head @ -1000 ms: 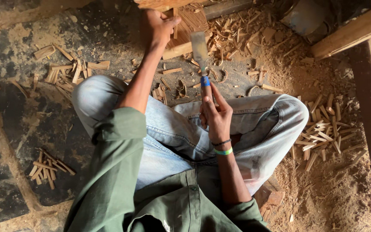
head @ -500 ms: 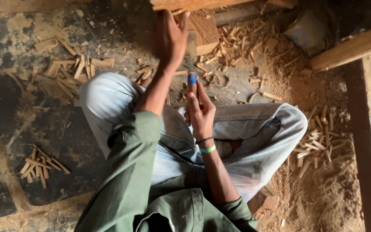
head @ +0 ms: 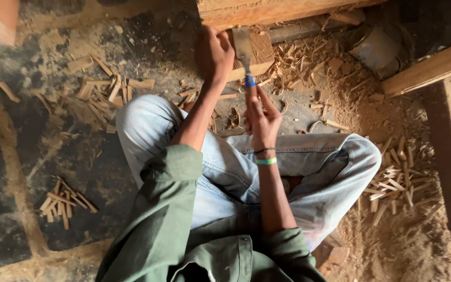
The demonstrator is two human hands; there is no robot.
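Observation:
I sit cross-legged on the ground in pale jeans and a green shirt. My right hand [head: 261,116] is shut on the handle of a flat-bladed chopping knife [head: 243,48] with a blue band at the handle, blade pointing away from me. My left hand [head: 212,53] grips a small pale piece of wood [head: 247,71] that rests on a wooden chopping block [head: 259,44] in front of my knees. The blade stands over the wood piece, close beside my left fingers.
A heavy wooden beam [head: 267,10] lies along the top. Slanted timbers [head: 434,65] stand at the right. Heaps of cut wooden sticks [head: 395,180] lie right of my knee, further sticks [head: 63,201] at lower left, more [head: 110,89] at upper left. Shavings and sawdust cover the ground.
The view has shifted and I have leaned in. The knife has come down from its raised position onto the wood piece at the block. My left hand stays on the wood.

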